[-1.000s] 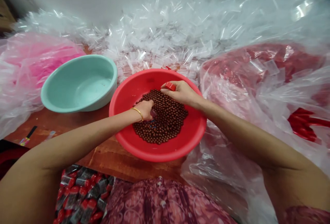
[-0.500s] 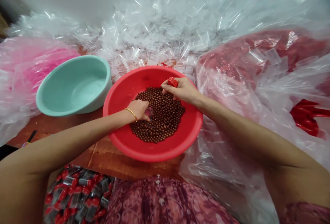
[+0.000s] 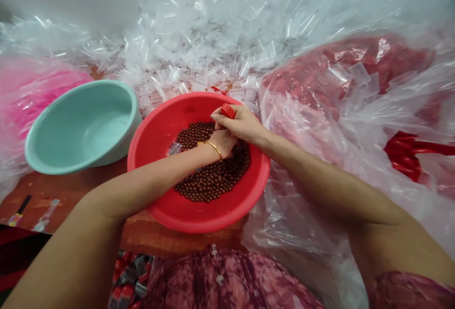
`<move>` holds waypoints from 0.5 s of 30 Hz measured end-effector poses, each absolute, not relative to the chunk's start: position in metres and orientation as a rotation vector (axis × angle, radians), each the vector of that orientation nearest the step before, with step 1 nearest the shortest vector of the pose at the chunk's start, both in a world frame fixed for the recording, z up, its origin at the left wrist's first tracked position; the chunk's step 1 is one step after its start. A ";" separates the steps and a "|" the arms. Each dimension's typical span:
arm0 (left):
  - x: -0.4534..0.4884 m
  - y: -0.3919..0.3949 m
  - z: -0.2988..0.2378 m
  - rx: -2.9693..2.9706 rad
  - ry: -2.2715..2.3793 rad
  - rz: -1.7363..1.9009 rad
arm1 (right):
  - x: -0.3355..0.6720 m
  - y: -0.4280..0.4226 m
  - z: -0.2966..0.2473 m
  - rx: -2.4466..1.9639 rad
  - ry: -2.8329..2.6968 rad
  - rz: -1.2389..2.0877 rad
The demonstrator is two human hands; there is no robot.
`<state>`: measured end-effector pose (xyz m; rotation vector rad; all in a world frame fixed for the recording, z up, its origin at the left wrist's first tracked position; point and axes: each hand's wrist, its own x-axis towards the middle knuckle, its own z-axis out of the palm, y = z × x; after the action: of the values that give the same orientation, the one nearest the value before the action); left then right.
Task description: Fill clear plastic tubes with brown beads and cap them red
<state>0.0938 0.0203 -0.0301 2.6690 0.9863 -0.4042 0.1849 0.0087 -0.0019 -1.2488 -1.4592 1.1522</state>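
Observation:
A red basin (image 3: 199, 221) holds a heap of small shiny brown balls (image 3: 204, 186). My right hand (image 3: 243, 123) is over the far right part of the heap, closed with a small red cap (image 3: 228, 110) showing above the fingers. Just below it, my left hand (image 3: 224, 143), with a gold bracelet at the wrist, reaches down at the balls. Its fingers are turned away and mostly hidden, so what they hold does not show. On the left side of the heap lies a small clear plastic piece (image 3: 174, 149).
A pale green basin (image 3: 81, 162) stands left of the red one. Clear plastic pieces (image 3: 213, 39) are piled behind. Bags with pink (image 3: 50, 91) and red contents (image 3: 341, 58) flank the basins. Red-capped containers (image 3: 128, 276) lie below at the front edge.
My left hand has moved right across the balls, from the heap's left side to beneath my right hand. The clear piece now shows where it was. The view has shifted slightly.

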 end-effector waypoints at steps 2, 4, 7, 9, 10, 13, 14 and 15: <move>0.091 0.018 -0.034 2.577 0.971 -0.336 | 0.186 0.008 0.000 -1.261 -1.395 1.145; 0.083 0.018 -0.038 2.405 0.944 -0.210 | 0.188 0.008 0.001 -1.263 -1.309 1.139; 0.066 0.017 -0.043 2.137 0.899 0.024 | 0.189 0.007 0.002 -1.237 -1.179 1.149; 0.055 0.016 -0.042 1.987 0.878 0.162 | 0.190 0.007 0.002 -1.214 -1.139 1.166; 0.049 0.016 -0.040 1.912 0.854 0.210 | 0.190 0.006 0.002 -1.212 -1.134 1.167; 0.033 0.016 -0.028 1.708 0.755 0.303 | 0.189 0.004 0.002 -1.234 -1.175 1.164; 0.027 0.015 -0.023 1.660 0.727 0.324 | 0.189 0.004 0.002 -1.240 -1.199 1.178; 0.021 0.014 -0.018 1.626 0.708 0.341 | 0.189 0.004 0.002 -1.242 -1.228 1.206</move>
<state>0.0214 0.0143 -0.0180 1.6264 0.7080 0.3415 0.1887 0.0036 0.0016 -1.2420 -1.2285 1.2057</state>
